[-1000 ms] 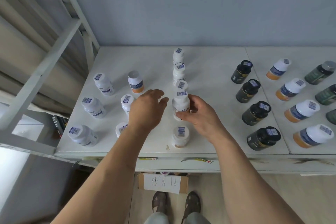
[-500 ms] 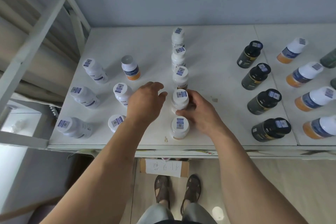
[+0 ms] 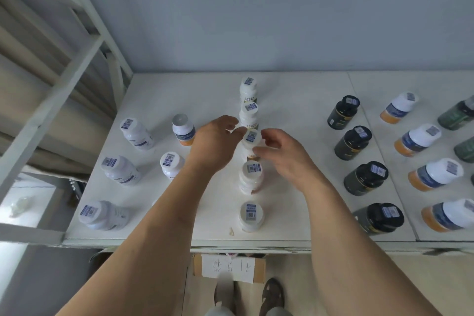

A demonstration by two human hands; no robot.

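Both hands flank the third white bottle (image 3: 251,139) of the middle column; it stands upright mid-depth on the surface (image 3: 295,100). Left hand (image 3: 215,143) is loosely curled, thumb tip at the cap edge; right hand (image 3: 282,159) is half-curled, thumb at the bottle's side; blurred, so I cannot tell if either really pinches it.

Risk: the column is tight; second bottle (image 3: 250,113) is just behind, maybe touching; fourth bottle (image 3: 251,177) is just in front. A sideways tug or tilted lift could tip either and run down the row; the right wrist hangs near the fourth bottle's cap, so a low drop would clip it.

Grey-capped bottle (image 3: 183,129) sits just beside the back of the left hand and is easy to knock; the left forearm crosses the left cluster. Black bottles (image 3: 354,142) on the right are well apart; no obstruction.
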